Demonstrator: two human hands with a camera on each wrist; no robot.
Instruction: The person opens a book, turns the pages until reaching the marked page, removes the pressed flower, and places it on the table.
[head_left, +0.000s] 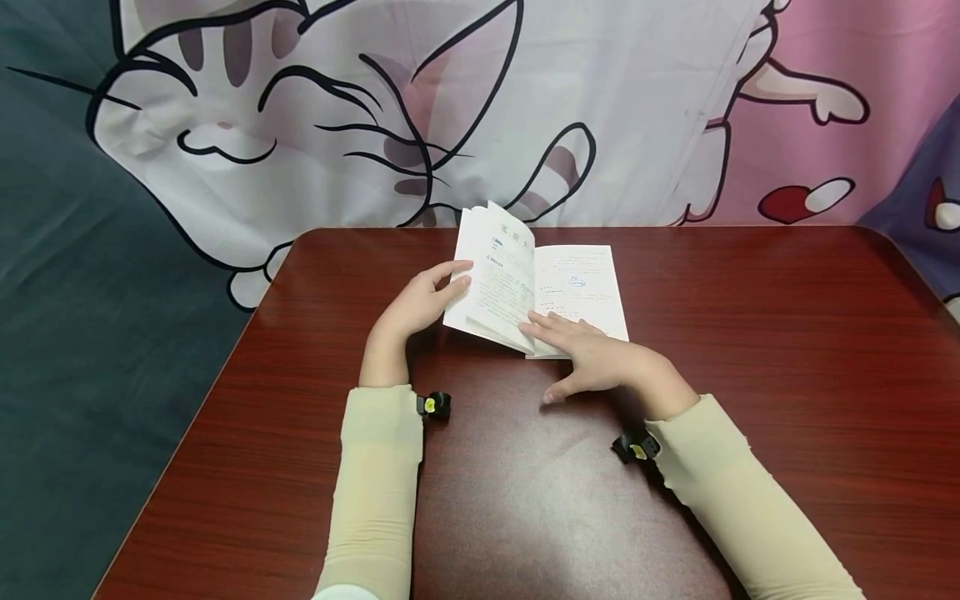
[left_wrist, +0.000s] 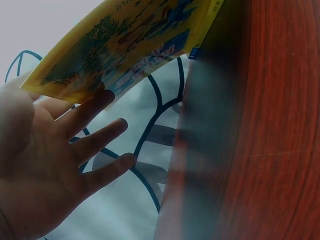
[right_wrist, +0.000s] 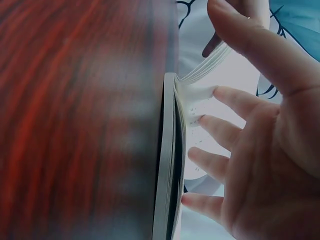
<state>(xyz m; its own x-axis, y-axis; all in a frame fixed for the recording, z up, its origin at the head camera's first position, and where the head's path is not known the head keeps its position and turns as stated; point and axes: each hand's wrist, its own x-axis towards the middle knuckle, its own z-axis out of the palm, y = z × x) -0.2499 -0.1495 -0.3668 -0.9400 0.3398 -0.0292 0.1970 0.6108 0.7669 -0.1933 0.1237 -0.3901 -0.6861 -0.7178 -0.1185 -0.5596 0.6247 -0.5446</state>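
An open paperback book (head_left: pixel 498 271) with printed pages lies near the far edge of the table. Its left part is lifted, and in the left wrist view its yellow illustrated cover (left_wrist: pixel 135 45) faces down. My left hand (head_left: pixel 415 307) pinches the left edge, thumb on the page side and a finger behind the cover; the other fingers (left_wrist: pixel 102 137) are spread below it. On the right page rest the outstretched fingertips of my right hand (head_left: pixel 592 354), near the spine and lower edge. Seen from the right wrist, the right-hand block of pages (right_wrist: pixel 167 160) lies flat on the table.
The table (head_left: pixel 787 400) is dark reddish wood with rounded far corners. Behind it hangs a cloth (head_left: pixel 637 108) printed with cartoon animals. Green fabric (head_left: pixel 112 333) covers the area to the left. Small black wrist cameras (head_left: pixel 435 406) sit at both cuffs.
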